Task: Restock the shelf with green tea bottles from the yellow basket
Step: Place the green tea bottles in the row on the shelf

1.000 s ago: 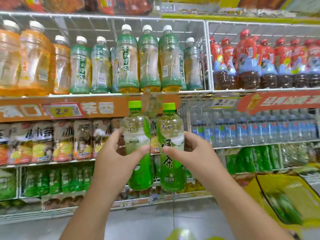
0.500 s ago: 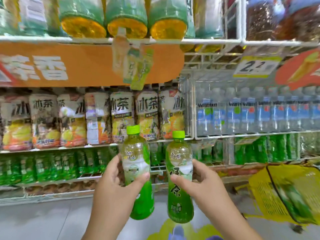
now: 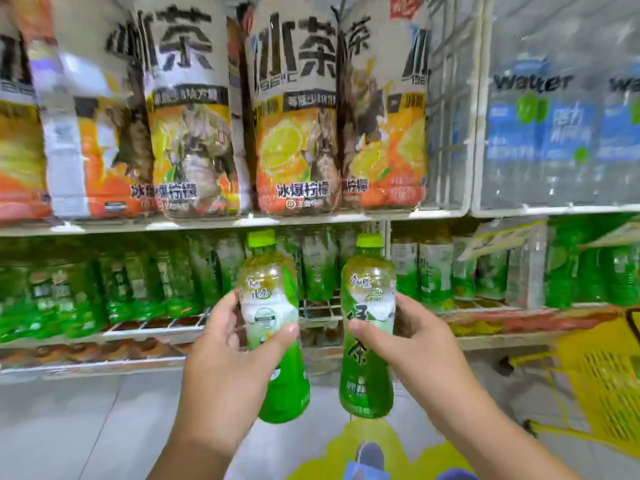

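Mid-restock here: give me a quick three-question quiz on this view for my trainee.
1. True or false: each of the hands, left hand and right hand, holds a green tea bottle.
2. Where is the yellow basket? A) at right on the floor B) on the top shelf
3. What colour are the held bottles' caps?

Key: 1 true; 2 A; 3 green. Bottles: left bottle, right bottle.

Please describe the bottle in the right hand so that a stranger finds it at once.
Before the low shelf of green bottles, two hands each hold one. The right hand grips the green tea bottle whose label shows large dark characters; the other bottle shows a round emblem.
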### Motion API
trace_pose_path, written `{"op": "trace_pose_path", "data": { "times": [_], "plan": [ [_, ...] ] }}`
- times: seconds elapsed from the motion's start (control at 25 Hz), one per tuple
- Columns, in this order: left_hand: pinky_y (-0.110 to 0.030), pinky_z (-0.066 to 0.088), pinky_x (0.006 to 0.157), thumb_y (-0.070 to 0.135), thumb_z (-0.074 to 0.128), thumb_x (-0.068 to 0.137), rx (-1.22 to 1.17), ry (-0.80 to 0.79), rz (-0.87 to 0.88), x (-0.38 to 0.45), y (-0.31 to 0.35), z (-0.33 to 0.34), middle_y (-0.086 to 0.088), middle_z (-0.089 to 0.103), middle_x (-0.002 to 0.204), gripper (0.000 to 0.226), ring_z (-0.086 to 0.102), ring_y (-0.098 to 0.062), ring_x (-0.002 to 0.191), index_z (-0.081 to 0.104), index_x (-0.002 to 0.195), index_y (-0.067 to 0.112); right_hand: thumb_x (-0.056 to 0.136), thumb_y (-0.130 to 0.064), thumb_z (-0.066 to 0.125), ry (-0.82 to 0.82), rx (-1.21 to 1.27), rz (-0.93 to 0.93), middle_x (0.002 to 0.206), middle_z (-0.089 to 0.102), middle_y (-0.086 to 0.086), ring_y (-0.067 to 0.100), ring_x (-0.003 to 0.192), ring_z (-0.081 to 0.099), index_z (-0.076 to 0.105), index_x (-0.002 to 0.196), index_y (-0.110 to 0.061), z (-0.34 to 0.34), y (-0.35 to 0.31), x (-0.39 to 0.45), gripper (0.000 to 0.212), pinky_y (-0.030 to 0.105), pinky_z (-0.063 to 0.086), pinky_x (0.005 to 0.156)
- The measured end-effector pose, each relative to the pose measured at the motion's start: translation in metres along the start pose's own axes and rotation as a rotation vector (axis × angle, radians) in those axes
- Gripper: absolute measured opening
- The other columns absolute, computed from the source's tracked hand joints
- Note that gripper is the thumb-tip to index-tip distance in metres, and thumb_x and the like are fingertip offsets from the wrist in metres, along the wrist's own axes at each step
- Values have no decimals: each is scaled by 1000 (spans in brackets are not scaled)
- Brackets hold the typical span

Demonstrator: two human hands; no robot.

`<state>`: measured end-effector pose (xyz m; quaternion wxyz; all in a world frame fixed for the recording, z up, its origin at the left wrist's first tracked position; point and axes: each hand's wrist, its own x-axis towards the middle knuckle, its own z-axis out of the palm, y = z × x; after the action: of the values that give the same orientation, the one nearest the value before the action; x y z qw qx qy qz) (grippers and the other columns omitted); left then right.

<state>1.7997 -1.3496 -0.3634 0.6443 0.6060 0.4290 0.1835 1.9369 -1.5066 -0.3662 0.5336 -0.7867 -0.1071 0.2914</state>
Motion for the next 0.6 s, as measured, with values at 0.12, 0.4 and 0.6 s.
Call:
{"op": "trace_pose_path", "data": {
  "times": [0.12, 0.4, 0.6],
  "plan": [
    [-15, 54, 65, 11, 83, 81, 50, -1, 41, 36, -27, 1, 22, 76, 102, 49, 72, 1, 96, 64, 115, 40, 65, -50, 87, 5, -11, -5, 94, 79, -4, 20, 95, 73, 76, 100, -22, 11, 27, 29, 46, 49, 58, 91],
    [-28, 54, 68, 35, 88, 75, 218, 129, 72, 97, -59, -8, 22, 75, 90, 38, 72, -1, 82, 67, 106, 37, 76, -31, 88, 25, -38, -9, 87, 79, -13, 2, 80, 73, 75, 98, -24, 29, 58, 83, 26, 12, 54, 65],
    [-11, 44, 44, 22, 86, 79, 217, 224, 92, 136, -80, -22, 16, 73, 86, 40, 66, 9, 60, 66, 114, 26, 81, -38, 85, 72, -113, 25, 78, 72, -23, -12, 62, 61, 72, 99, -25, 37, 58, 122, 25, 5, 43, 56]
  ]
}}
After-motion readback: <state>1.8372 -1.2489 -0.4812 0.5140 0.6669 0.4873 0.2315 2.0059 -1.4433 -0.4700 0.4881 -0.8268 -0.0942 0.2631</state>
